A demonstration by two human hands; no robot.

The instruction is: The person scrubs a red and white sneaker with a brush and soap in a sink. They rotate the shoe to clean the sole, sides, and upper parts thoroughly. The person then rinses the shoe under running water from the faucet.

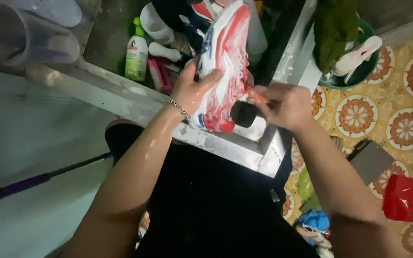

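Left hand (193, 88), wet and wearing a chain bracelet (178, 108), closed around the side of a red-and-white shoe (225, 62), thumb across its foamy surface; the shoe is held tilted, sole side facing up, above the near corner of a metal sink (225, 145). Right hand (283, 105) curled tight around a brush (244, 113), of which an orange handle and a dark head show, the head touching the lower end of the shoe. Inside the sink, behind the shoe: a green-capped bottle (136, 55) standing upright, a pink brush (157, 76) just beside it, white items and a further dark shoe, partly hidden. To the right of the sink, on the patterned floor (407, 124), a green basin (354, 71) holds a green cloth (333, 28) and a white sandal (357, 57). A red container (407, 198) lies near the right forearm. At upper left, clear plastic tubs (25, 33) sit on the ledge.
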